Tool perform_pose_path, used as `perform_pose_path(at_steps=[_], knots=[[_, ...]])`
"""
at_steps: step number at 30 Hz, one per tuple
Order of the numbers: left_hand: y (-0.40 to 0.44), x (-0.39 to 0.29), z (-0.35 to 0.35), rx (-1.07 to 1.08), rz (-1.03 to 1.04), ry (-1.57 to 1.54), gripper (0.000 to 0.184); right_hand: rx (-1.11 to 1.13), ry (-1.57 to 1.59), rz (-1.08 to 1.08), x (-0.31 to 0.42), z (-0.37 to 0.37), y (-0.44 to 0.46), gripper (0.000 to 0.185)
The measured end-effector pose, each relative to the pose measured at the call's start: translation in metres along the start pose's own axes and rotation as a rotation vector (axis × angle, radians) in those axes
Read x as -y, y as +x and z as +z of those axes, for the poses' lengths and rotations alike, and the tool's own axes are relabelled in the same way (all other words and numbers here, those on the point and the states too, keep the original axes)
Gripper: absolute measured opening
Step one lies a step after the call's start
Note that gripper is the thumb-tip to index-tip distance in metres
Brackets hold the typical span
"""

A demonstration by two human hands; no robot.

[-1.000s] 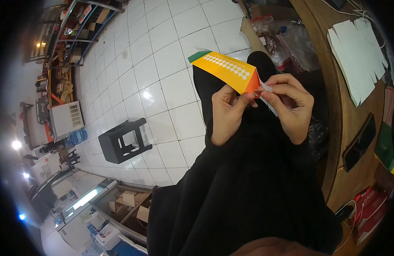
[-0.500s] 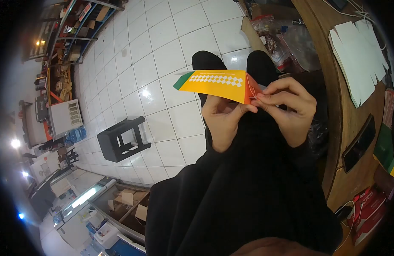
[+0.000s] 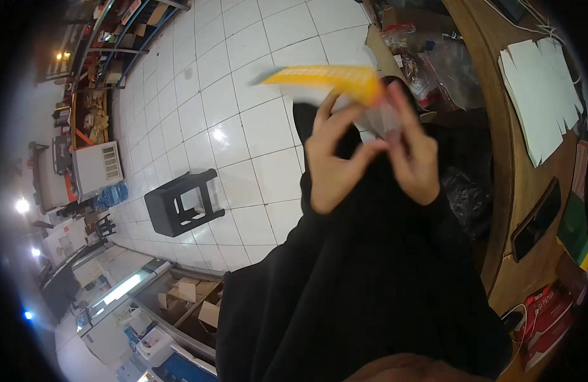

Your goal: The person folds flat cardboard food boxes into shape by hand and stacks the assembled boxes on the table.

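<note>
A yellow folded card piece [image 3: 326, 76] with a green end, an orange end and a white checkered band is held up above my lap, blurred by motion. My left hand [image 3: 335, 162] grips it from below, fingers behind the card and thumb reaching toward the other hand. At the orange end, my right hand [image 3: 413, 156] has its fingers raised and pinched on the card. Between the two hands shows a pale greyish surface [image 3: 380, 121], too smeared to tell whether it belongs to the card. The thin string is not distinguishable.
To my right, a wooden desk [image 3: 497, 184] bears white paper sheets [image 3: 539, 102], a phone [image 3: 536, 219] and red packets [image 3: 548, 312]. Plastic bags [image 3: 447, 76] lie beside it. On the tiled floor a black stool [image 3: 182, 202] lies on its side. Cardboard boxes [image 3: 186, 290] fill a drawer.
Both hands have shifted, the right one leftward, and the card has risen and tilted so its face is foreshortened. A pale surface now shows beneath its orange end.
</note>
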State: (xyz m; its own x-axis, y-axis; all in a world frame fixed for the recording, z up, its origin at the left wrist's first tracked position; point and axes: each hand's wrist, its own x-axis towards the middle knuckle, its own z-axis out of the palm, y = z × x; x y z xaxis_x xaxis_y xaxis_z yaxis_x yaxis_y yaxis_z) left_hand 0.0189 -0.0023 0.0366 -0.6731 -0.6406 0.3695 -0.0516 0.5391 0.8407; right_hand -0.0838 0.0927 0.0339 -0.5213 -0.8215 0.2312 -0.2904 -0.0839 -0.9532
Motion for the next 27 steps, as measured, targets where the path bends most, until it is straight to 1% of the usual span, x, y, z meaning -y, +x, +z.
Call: perform_pose_path(at_steps=[2,4,5,6,8,9,10,12,13,14,16,17,19,20,22,23,25,27], knots=[[0.004,-0.006,0.01,0.21,0.122,0.374,0.065,-0.163,0.358,0.134,0.001,-0.004,0.009,0.043],[-0.004,0.004,0.029,0.195,0.089,0.392,0.074,-0.194,0.824,0.415,-0.009,-0.013,0.014,0.038],[-0.007,0.006,0.034,0.071,0.136,0.456,0.059,-0.203,0.91,0.414,-0.013,-0.014,0.014,0.033],[-0.009,0.009,0.034,0.071,0.135,0.453,0.059,-0.204,0.907,0.415,-0.016,-0.016,0.014,0.033],[-0.017,0.02,0.035,-0.028,0.163,0.093,0.038,-0.221,0.817,0.404,-0.02,-0.023,0.012,0.03],[-0.011,0.013,0.035,-0.143,0.186,0.135,0.015,-0.253,0.647,0.416,-0.02,-0.027,0.012,0.022],[-0.013,0.014,0.033,-0.141,0.184,0.136,0.015,-0.254,0.649,0.419,-0.017,-0.028,0.012,0.022],[-0.016,0.014,0.027,-0.176,-0.328,-0.277,0.011,-0.286,0.226,0.286,-0.01,-0.029,0.012,0.015],[-0.016,0.012,0.027,-0.191,-0.461,-0.385,0.009,-0.295,0.193,0.262,-0.012,-0.03,0.014,0.012],[-0.015,0.01,0.027,-0.192,-0.461,-0.385,0.009,-0.293,0.193,0.262,-0.012,-0.031,0.014,0.012],[-0.014,0.008,0.029,-0.236,-0.534,-0.562,0.007,-0.25,-0.034,0.131,-0.012,-0.033,0.015,0.014],[-0.015,0.008,0.03,-0.237,-0.536,-0.562,0.007,-0.249,-0.034,0.132,-0.009,-0.033,0.016,0.014],[-0.015,0.009,0.032,-0.236,-0.544,-0.591,0.009,-0.218,-0.128,0.034,0.002,-0.031,0.017,0.013],[-0.015,0.008,0.034,-0.235,-0.544,-0.592,0.009,-0.218,-0.129,0.034,0.006,-0.029,0.016,0.013],[-0.014,0.007,0.038,-0.25,-0.577,-0.706,0.009,-0.136,-0.22,-0.093,0.013,-0.024,0.015,0.009],[-0.013,0.006,0.037,-0.249,-0.578,-0.706,0.009,-0.144,-0.247,-0.13,0.014,-0.021,0.015,0.009],[-0.012,0.004,0.034,-0.198,-0.539,-0.729,0.009,-0.159,-0.224,-0.108,0.017,-0.02,0.015,0.009],[-0.013,0.006,0.033,-0.194,-0.529,-0.746,0.009,-0.174,-0.203,-0.085,0.017,-0.019,0.014,0.01]])
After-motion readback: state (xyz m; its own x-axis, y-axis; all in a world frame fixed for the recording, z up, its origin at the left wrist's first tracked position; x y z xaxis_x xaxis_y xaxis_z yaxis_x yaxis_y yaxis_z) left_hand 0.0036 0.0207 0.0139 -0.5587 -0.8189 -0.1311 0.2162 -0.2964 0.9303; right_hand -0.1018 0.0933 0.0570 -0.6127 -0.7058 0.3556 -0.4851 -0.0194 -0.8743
